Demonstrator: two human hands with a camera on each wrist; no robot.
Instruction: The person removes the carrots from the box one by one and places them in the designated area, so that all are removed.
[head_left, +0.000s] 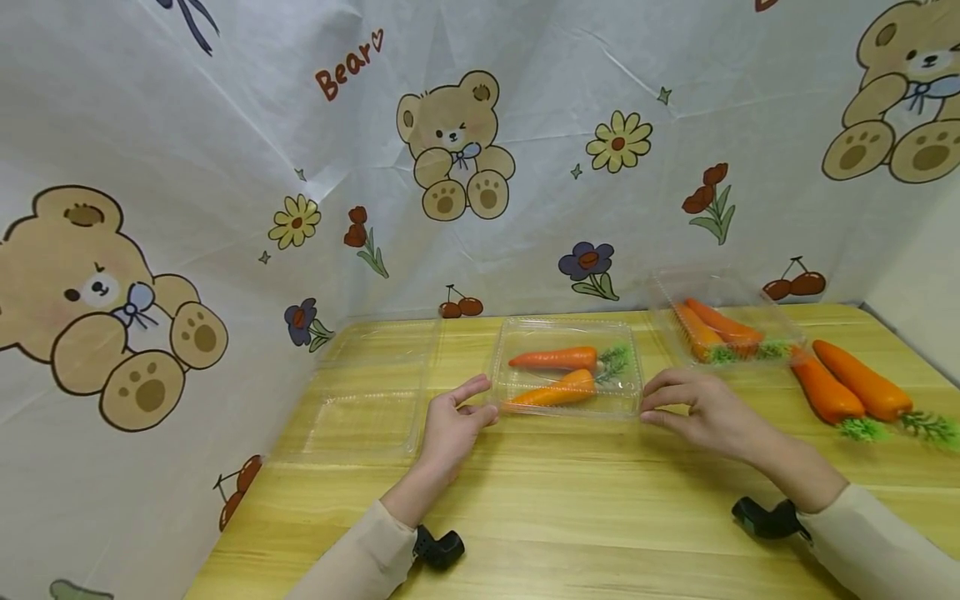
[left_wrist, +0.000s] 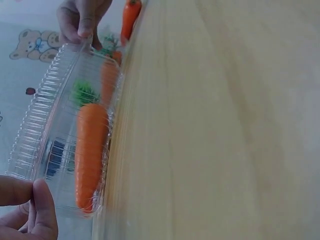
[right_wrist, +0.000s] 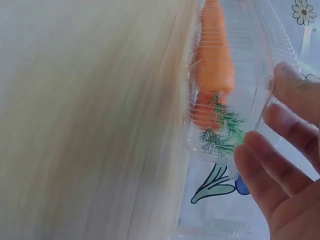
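A clear plastic clamshell box stands at the middle of the table, its lid over two carrots with green tops, the upper carrot and the lower carrot. My left hand pinches the box's left front corner between thumb and finger, plain in the left wrist view. At the right front corner, my right hand holds the rim with thumb and fingertips. In the right wrist view, those fingers lie by the rim near the carrot greens.
To the left lies another clear plastic box, see-through. A third clear box with carrots inside stands at the back right. Two loose carrots lie beside it on the wooden table. A bear-printed cloth hangs behind.
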